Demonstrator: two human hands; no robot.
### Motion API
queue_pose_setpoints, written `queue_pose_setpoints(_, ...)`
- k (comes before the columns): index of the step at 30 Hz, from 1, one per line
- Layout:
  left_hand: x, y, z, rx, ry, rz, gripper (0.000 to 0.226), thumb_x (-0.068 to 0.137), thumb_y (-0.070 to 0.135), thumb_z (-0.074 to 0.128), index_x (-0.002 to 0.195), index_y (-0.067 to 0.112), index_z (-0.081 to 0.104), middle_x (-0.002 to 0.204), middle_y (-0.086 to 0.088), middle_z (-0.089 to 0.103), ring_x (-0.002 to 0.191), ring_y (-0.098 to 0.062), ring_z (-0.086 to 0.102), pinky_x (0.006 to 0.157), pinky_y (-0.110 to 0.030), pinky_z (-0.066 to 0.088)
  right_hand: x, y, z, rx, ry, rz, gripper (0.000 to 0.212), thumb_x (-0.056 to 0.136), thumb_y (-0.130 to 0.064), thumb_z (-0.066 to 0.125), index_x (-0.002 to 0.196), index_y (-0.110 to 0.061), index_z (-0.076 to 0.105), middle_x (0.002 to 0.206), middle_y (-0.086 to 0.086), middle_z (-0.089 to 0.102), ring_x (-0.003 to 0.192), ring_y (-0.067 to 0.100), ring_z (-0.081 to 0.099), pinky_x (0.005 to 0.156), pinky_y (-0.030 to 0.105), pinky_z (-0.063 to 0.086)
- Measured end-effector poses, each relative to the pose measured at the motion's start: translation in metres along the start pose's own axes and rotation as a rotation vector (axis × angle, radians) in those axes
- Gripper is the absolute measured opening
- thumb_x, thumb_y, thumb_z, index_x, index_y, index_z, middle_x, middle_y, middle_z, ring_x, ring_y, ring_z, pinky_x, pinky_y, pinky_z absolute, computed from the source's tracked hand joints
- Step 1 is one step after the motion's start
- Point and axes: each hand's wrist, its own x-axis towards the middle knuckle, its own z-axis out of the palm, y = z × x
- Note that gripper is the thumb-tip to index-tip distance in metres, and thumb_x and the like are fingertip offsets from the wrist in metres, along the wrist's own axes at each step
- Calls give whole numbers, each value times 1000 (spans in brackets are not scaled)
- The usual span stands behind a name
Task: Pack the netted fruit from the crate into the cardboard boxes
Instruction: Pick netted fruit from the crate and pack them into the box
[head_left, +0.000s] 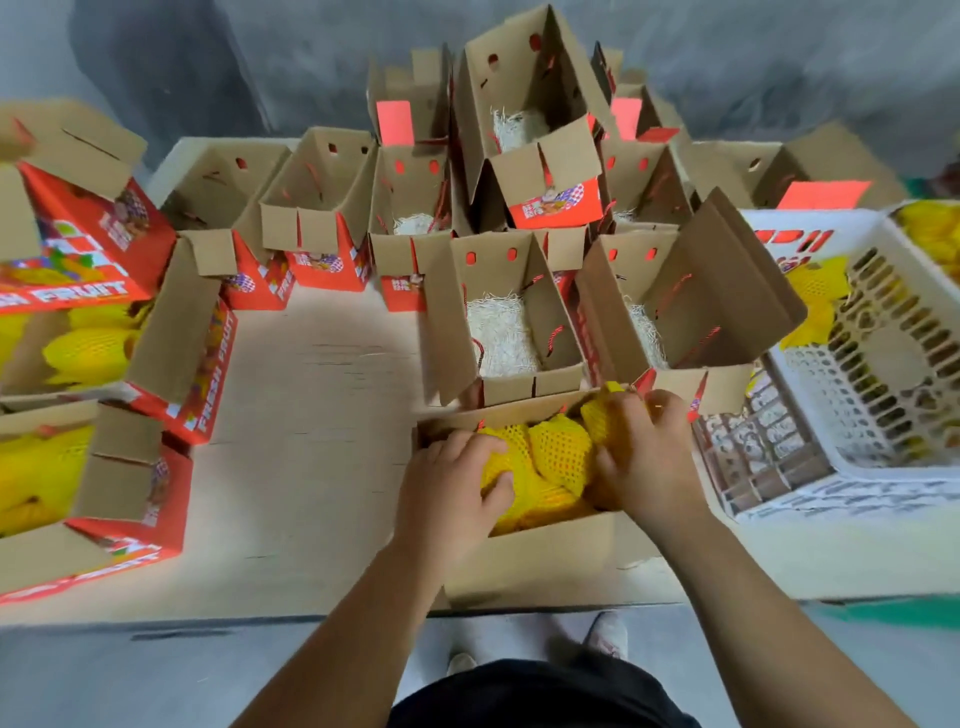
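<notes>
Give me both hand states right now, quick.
Left hand: gripping netted fruit in the near box.
Right hand: fingers curled on netted fruit in the same box.

far-right crate (930, 234) is cut by the edge; left boxes (31, 483) too (print blurred); fingertips (605, 462) hidden among fruit (558, 452).

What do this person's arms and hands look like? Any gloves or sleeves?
No gloves and no sleeves in view: the left hand and right hand are bare, as are both forearms. No watch, rings or bands show. Lower down are dark clothing and light shoes.
</notes>
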Motion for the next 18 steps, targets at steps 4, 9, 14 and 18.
queue_pose_setpoints(4,14,10,5,108,52,59,39,95,36,55,134,33,60,133,9,57,123,-23,51,104,-35,36,-12,-7,12,-296,-149,12,57,86,-47,60,137,-24,49,154,13,34,142,37,28,114,48,29)
queue_pose_setpoints(9,20,15,24,-24,-116,110,38,103,34,49,140,36,53,139,13,48,130,-19,39,110,-37,35,-9,-12,11,-535,-331,37,70,95,-63,34,158,-38,19,171,3,-8,156,32,-14,115,53,-12)
queue_pose_setpoints(14,27,2,16,-68,-247,88,62,89,34,72,145,37,48,140,9,42,130,-22,34,113,-36,35,8,-26,9,-638,-413,37,77,90,-56,51,157,-35,21,168,13,-20,151,39,-28,119,57,-11)
queue_pose_setpoints(18,32,-3,0,-90,-48,126,51,85,24,76,131,34,60,130,7,53,124,-23,43,108,-39,40,20,-33,11,-704,-361,-97,73,84,-53,62,147,-27,36,164,14,0,152,40,-14,120,57,-4)
